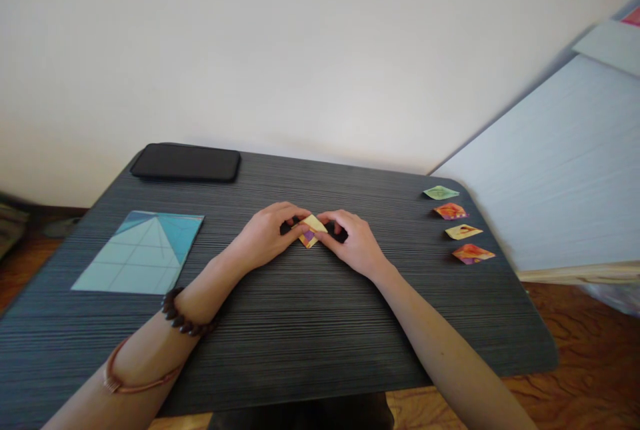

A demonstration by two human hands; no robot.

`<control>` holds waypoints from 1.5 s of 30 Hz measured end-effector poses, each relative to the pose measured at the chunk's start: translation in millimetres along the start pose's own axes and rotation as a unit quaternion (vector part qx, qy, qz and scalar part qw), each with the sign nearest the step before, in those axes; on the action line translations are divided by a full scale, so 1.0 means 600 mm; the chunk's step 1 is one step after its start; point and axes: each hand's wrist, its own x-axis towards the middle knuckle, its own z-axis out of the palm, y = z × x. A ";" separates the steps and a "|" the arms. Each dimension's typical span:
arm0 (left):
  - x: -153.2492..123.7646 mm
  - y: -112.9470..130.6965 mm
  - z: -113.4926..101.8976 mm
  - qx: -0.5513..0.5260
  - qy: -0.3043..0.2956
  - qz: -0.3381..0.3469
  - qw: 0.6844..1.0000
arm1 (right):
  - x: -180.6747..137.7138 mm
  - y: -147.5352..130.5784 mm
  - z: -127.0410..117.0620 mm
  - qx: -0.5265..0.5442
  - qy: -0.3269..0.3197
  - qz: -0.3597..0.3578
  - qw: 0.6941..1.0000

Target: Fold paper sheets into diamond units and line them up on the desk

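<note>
Between my hands, above the middle of the table, is a small folded piece of paper [314, 222], yellow with purple and orange patches. My left hand [270, 233] pinches its left side between thumb and fingers. On its right side, the thumb and fingers of my right hand [353, 240] close on the edge. The paper is roughly diamond-shaped, and the fingertips cover its left and right corners. A beaded bracelet and a thin brown band are on my left wrist and forearm.
Several folded paper pieces, among them a green one [441, 193] and an orange one [473, 254], form a column at the right. A stack of blue-and-pale paper sheets [145, 257] lies left, below a black case [186, 163]. The dark table [300, 337] meets a white wall [320, 50].
</note>
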 end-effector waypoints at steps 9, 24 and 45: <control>0.000 -0.001 0.005 -0.013 0.023 -0.006 1.000 | 0.000 0.003 -0.001 0.044 0.016 0.025 0.999; -0.003 0.020 0.011 -0.266 0.026 -0.103 0.958 | -0.005 -0.007 0.008 0.186 0.054 0.050 0.980; -0.004 0.023 0.013 -0.269 0.022 -0.112 0.956 | -0.004 -0.006 0.010 0.146 0.096 -0.005 0.985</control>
